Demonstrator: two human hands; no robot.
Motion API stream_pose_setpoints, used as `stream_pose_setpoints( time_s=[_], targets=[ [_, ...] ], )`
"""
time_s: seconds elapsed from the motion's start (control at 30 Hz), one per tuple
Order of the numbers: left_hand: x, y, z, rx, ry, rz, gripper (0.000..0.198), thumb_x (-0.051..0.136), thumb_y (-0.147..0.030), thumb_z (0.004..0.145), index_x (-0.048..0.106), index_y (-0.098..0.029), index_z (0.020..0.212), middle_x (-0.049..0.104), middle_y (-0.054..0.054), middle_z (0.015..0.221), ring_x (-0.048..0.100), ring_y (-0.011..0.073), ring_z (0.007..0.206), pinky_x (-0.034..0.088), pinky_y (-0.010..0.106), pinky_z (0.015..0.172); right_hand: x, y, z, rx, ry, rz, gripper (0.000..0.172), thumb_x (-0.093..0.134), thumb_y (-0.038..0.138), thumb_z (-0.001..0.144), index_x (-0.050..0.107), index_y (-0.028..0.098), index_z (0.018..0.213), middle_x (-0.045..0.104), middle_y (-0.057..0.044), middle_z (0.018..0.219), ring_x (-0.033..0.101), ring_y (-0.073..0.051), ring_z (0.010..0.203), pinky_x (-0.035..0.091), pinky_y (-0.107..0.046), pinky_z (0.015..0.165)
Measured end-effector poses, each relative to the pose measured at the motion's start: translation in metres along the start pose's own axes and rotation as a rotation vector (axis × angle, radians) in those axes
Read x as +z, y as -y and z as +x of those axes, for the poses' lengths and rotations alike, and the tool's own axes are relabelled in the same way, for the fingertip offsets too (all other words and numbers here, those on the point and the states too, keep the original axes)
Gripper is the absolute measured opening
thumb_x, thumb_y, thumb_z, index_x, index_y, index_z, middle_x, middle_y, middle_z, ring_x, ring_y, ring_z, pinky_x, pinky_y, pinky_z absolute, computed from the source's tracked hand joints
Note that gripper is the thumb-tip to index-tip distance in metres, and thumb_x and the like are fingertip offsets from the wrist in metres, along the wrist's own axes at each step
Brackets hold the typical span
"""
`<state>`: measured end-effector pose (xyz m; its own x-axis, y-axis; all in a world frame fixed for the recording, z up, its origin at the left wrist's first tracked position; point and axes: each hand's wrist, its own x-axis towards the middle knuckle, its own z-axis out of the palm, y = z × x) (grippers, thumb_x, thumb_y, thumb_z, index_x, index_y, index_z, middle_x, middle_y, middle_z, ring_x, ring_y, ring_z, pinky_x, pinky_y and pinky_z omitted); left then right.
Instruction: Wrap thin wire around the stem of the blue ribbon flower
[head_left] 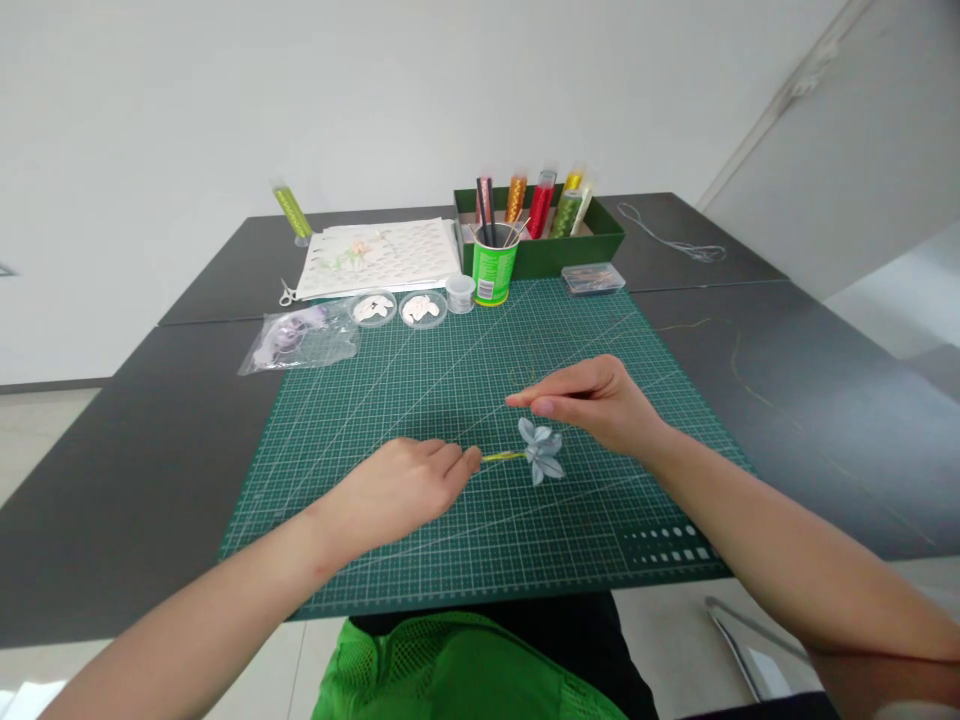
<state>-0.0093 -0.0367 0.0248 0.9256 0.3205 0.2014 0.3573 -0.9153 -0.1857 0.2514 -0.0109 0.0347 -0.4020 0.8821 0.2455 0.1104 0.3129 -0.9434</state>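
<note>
A pale grey-blue artificial flower [541, 452] points to the right, held sideways just above the cutting mat. Its thin stem, wrapped in yellow-green [502, 456], runs into the closed fingers of my left hand [420, 485]. Above and right of the petals is my right hand [596, 400], thumb and fingers pressed together in a pinch with the tips pointing left. What lies between those fingertips is too fine to make out. A fine yellowish thread [739, 375] trails over the dark table to the right.
The green cutting mat [360, 570] covers the table's middle. Behind it stand a green can with sticks [493, 275], a box of thread spools [540, 262], dishes of white petals [422, 309], a plastic case [592, 279], a clear bag [300, 340], paper sheets [405, 265] and small scissors [286, 293].
</note>
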Motion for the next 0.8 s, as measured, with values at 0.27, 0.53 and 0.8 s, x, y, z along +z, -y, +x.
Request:
stream_pose_setpoints(
  time_s=[0.27,0.53,0.8],
  targets=[
    [-0.002,-0.008,-0.001,0.098,-0.035,-0.035,0.021,0.055,-0.003,0.093,0.059,-0.005,0.114,0.068,0.002,0.076,0.064,0.0163,0.061,0.048,0.031,0.045,0.006,-0.015,0.005,0.016,-0.03,-0.067,0.015,0.076,0.033,0.087,0.083,0.027,0.097,0.082,-0.003,0.096,0.078,-0.021,0.087,0.066,-0.033,0.078],
    [-0.005,-0.009,0.001,0.122,-0.092,-0.051,0.013,0.054,-0.008,0.097,0.06,-0.007,0.108,0.065,0.001,0.072,0.061,0.0148,0.059,0.045,0.029,0.044,0.009,-0.027,0.009,0.043,0.007,-0.066,0.014,0.075,0.028,0.087,0.083,0.028,0.099,0.081,-0.001,0.102,0.078,-0.021,0.097,0.065,-0.035,0.09],
    [-0.011,-0.008,0.001,0.081,-0.237,-0.047,0.017,0.045,-0.009,0.103,0.057,-0.006,0.114,0.068,0.0,0.071,0.063,0.013,0.058,0.049,0.028,0.046,0.01,-0.046,0.011,0.097,0.117,-0.079,0.018,0.073,0.034,0.088,0.083,0.025,0.1,0.08,-0.003,0.106,0.077,-0.021,0.102,0.062,-0.036,0.096]
  ],
)
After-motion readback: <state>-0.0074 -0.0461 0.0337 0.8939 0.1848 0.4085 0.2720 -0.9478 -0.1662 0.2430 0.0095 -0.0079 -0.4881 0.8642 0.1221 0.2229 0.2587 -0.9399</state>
